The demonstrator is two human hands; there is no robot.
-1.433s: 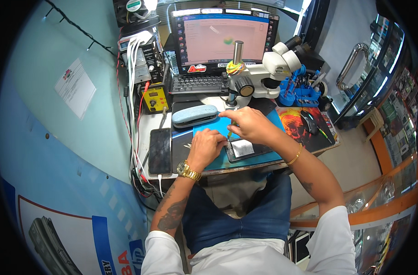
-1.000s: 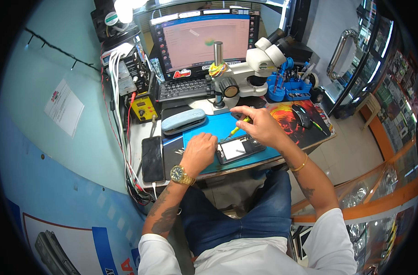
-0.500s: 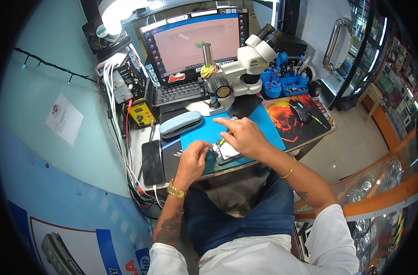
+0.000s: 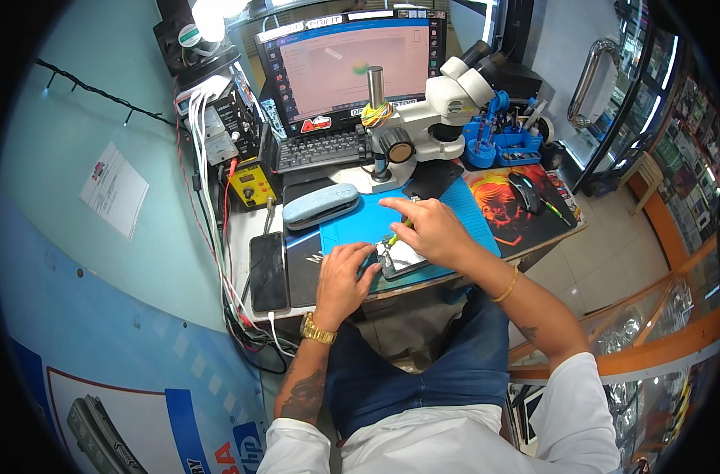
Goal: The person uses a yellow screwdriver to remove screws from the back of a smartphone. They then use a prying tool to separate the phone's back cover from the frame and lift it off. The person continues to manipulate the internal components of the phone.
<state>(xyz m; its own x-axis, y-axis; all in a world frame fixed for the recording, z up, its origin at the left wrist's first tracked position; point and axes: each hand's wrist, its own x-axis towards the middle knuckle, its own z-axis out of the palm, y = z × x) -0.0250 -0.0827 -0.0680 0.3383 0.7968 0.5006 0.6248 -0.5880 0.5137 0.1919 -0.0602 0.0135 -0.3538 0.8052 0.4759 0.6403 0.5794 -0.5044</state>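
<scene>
On the blue work mat (image 4: 348,229) lies an opened phone (image 4: 403,257), its inside facing up with a white area and dark parts at the far left end. My right hand (image 4: 435,233) is closed round a slim yellow-green screwdriver (image 4: 396,237), index finger stretched out to the left. The tool's lower end points at the phone's upper left part; its tip is too small to make out. My left hand (image 4: 346,276) rests at the phone's left edge, thumb and fingers apart, fingertips touching or very near it.
A light blue case (image 4: 320,207) lies behind the mat's left side. Left of it is a dark phone (image 4: 268,272) with a white cable. Behind stand a microscope (image 4: 459,95), a keyboard (image 4: 320,150) and a monitor (image 4: 352,67). A mouse (image 4: 523,192) and blue tool holder (image 4: 502,142) are right.
My left hand's fingers have spread from a pinch and now lie along the phone's left edge. My right hand keeps the screwdriver over the phone. The whole view has shifted slightly.
</scene>
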